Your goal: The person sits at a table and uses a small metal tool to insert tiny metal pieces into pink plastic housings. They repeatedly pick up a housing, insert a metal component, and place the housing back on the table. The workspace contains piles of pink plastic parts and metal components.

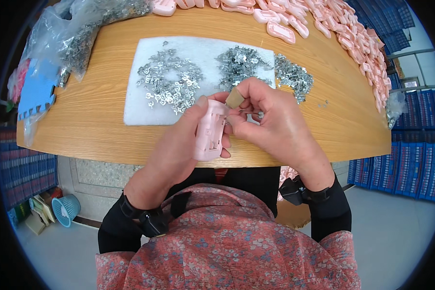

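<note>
My left hand (176, 145) holds a pink plastic housing (209, 130) upright over the table's front edge. My right hand (270, 121) is closed at the housing's top right, fingertips pinching something small against it; a tan finger cot covers one fingertip (235, 98). The pinched piece is too small to make out. Just beyond the hands lies a white foam pad (135, 104) strewn with piles of small silver metal clips (169, 82).
A wooden table (82, 125) carries another clip pile (292, 77) off the pad's right edge. Many pink housings (353, 34) line the far and right rim. A clear bag of metal parts (82, 34) sits far left. Blue crates (411, 164) stand right; a small blue basket (65, 209) is on the floor.
</note>
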Motion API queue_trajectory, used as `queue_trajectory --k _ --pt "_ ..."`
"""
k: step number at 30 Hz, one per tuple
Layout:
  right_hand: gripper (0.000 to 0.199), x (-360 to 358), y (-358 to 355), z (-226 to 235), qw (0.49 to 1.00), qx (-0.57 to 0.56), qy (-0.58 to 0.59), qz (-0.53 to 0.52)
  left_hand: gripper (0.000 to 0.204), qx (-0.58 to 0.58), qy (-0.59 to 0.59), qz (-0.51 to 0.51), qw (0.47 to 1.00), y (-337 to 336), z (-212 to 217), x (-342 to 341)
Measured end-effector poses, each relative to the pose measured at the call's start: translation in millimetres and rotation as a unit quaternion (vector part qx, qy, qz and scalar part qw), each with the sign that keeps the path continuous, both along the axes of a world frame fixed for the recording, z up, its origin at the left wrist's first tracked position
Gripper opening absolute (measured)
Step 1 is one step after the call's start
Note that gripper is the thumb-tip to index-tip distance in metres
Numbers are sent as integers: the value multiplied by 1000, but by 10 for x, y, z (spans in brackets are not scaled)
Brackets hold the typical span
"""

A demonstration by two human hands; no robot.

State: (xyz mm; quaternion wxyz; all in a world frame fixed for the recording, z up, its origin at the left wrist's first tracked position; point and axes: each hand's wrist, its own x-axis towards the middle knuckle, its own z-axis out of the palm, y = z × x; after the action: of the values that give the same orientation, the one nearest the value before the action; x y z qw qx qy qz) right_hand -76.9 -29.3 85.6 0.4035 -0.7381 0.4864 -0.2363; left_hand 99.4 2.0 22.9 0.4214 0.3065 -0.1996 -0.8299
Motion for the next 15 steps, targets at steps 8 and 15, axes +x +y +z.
queue_trajectory --k 8,15 --pt "15 -15 63 18 997 -43 61 2 48 -26 -88 -46 995 45 43 -103" --pt "18 40 134 100 997 -37 61 -7 57 -2 -54 -103 993 29 -73 -104"
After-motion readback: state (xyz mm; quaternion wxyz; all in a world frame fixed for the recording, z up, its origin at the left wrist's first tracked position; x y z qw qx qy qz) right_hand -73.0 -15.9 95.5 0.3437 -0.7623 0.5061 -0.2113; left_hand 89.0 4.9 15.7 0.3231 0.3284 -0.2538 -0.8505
